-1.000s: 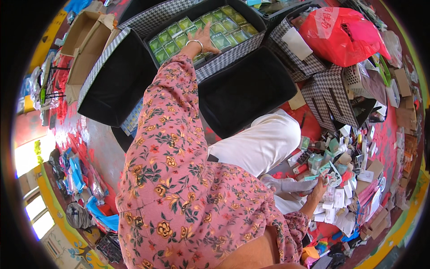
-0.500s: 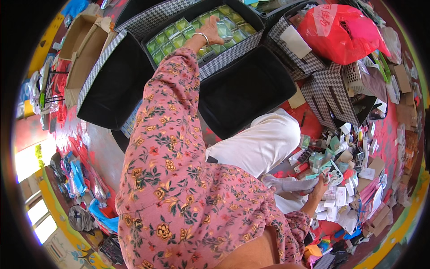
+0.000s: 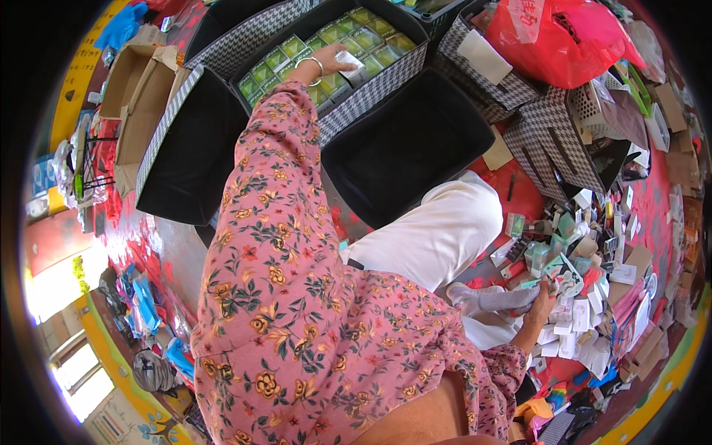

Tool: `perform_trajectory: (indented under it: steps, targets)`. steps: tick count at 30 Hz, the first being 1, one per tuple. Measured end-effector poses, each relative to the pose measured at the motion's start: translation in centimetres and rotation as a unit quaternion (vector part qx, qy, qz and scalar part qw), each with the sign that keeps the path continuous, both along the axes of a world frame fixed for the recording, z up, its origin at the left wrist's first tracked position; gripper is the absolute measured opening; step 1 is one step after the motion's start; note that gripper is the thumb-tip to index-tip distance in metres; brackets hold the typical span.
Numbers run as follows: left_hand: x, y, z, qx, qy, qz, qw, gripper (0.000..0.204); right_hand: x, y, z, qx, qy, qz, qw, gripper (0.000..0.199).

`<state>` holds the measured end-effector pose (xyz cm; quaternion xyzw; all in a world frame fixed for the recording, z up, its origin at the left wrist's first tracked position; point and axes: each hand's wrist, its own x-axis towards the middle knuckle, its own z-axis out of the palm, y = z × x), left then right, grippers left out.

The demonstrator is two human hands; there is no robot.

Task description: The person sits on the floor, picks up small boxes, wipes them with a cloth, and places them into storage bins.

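My left hand (image 3: 331,61), with a bangle at the wrist, is over a houndstooth storage bin (image 3: 378,80) at the top of the view. Its fingers are closed on a small green-and-white box (image 3: 356,69), held tilted above rows of similar green boxes (image 3: 331,34) packed in the bin. Down at the right, beside my grey-socked foot (image 3: 498,300), my right hand (image 3: 544,302) reaches the edge of a heap of small boxes (image 3: 569,315). Its fingers are curled, and what they hold is too small to make out.
A black-lined bin (image 3: 408,148) lies before my knee, and another black-lined bin (image 3: 194,152) stands at the left. Cardboard boxes (image 3: 141,111) are at the far left. More houndstooth bins (image 3: 552,141) and a red plastic bag (image 3: 552,44) crowd the upper right.
My left hand has shifted slightly left with the green-and-white box, whose pale side now shows more. The whole view has shifted a little; my right hand remains by the heap.
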<state>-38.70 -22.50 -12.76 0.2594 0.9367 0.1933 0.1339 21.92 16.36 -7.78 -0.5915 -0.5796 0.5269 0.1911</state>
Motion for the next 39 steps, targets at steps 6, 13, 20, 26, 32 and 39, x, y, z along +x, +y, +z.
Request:
perform_trajectory:
  steps: [6, 13, 20, 26, 32, 39]
  targets:
    - [-1.9, -2.3, -0.2, 0.058, 0.059, 0.06, 0.995, 0.048, -0.8, -0.2, 0.2, 0.001, 0.009, 0.003, 1.0, 0.032]
    - [3.8, 3.1, 1.2, -0.153, 0.132, 0.058, 0.978, 0.079, -0.7, 0.0, 0.1, 0.006, -0.026, 0.018, 0.999, 0.034]
    - [1.7, 4.2, 0.1, 0.017, 0.062, 0.152, 0.986, 0.086, -0.6, -0.3, 0.4, 0.006, 0.001, -0.002, 1.0, 0.031]
    - [0.6, 3.6, 4.2, 0.226, -0.343, 0.289, 0.865, 0.047, -1.0, -0.5, 0.4, 0.02, -0.019, 0.012, 1.0, 0.029]
    - [-1.6, 2.9, 0.9, 0.159, -0.264, 0.297, 0.904, 0.048, -1.1, -0.3, 0.4, 0.019, -0.016, 0.007, 1.0, 0.029]
    - [-3.1, 4.2, 2.4, -0.147, -0.079, -0.051, 0.985, 0.057, -1.3, -0.5, 0.6, 0.018, -0.012, 0.012, 1.0, 0.03]
